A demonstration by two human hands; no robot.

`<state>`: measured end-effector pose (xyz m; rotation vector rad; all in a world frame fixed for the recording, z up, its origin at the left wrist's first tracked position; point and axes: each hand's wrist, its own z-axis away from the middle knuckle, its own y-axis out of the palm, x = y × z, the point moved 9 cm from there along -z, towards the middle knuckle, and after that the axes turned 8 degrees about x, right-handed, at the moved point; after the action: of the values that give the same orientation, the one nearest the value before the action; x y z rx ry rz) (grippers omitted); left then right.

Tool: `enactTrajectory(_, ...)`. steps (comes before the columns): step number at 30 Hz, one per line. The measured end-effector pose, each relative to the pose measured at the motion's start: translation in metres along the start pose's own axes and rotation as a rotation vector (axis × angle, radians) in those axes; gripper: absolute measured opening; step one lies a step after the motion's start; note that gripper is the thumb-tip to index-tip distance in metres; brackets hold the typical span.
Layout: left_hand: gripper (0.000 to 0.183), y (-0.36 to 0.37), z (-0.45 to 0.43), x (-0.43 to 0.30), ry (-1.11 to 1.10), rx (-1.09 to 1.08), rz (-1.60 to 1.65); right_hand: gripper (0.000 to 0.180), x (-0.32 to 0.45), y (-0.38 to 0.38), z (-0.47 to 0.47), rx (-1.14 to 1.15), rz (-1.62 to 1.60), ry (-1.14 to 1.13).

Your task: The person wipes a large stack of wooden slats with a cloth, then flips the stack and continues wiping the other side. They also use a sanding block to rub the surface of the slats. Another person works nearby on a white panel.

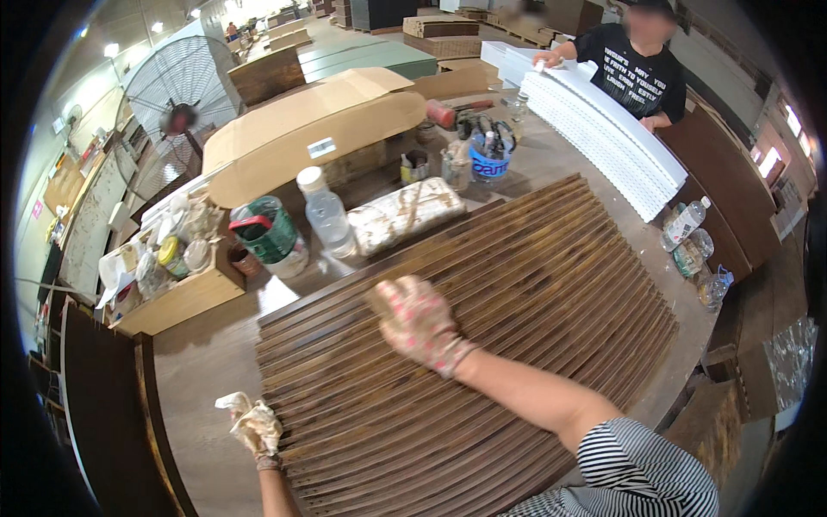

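Brown slats, wood-like with dark patches, lie side by side across the table before me. My right hand, in a light glove with pink spots, presses down over their upper left part. Its fingers are curled and a little blurred, and whatever may be under them is hidden. At the left ends of the slats is my left hand, also gloved and stained. It grips a crumpled whitish rag with brown stains, which covers most of its fingers.
Beyond the slats stand a stained white block, a clear plastic bottle, and a cut-open container with a red handle. A wooden box holds jars and rags. Across the table, a person touches stacked white strips. Bottles stand right.
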<state>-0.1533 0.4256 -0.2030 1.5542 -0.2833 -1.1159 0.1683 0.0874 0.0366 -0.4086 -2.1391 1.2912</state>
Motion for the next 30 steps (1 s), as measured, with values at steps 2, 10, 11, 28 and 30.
enactTrajectory(2, 0.047, 0.026, 0.002, 0.012, -0.059, 0.099, 0.0, 0.053, 0.072, 0.029, -0.012, 0.032, -0.067, -0.092)
enactTrajectory(10, 0.033, 0.049, 0.012, -0.002, 0.2, -0.227, -0.539, 0.049, 0.263, 0.143, -0.055, 0.199, -0.46, -0.296)
enactTrajectory(11, 0.034, 0.051, 0.013, -0.001, 0.21, -0.24, -0.548, 0.049, 0.263, 0.14, -0.06, 0.132, -0.551, -0.291)
enactTrajectory(28, 0.05, 0.06, 0.032, 0.049, -0.281, 0.049, 0.275, 0.044, 0.195, 0.086, -0.016, 0.103, -0.03, -0.302)
enactTrajectory(30, 0.044, 0.059, 0.029, 0.044, -0.206, 0.018, 0.205, 0.043, 0.161, 0.062, -0.013, 0.106, 0.116, -0.205)
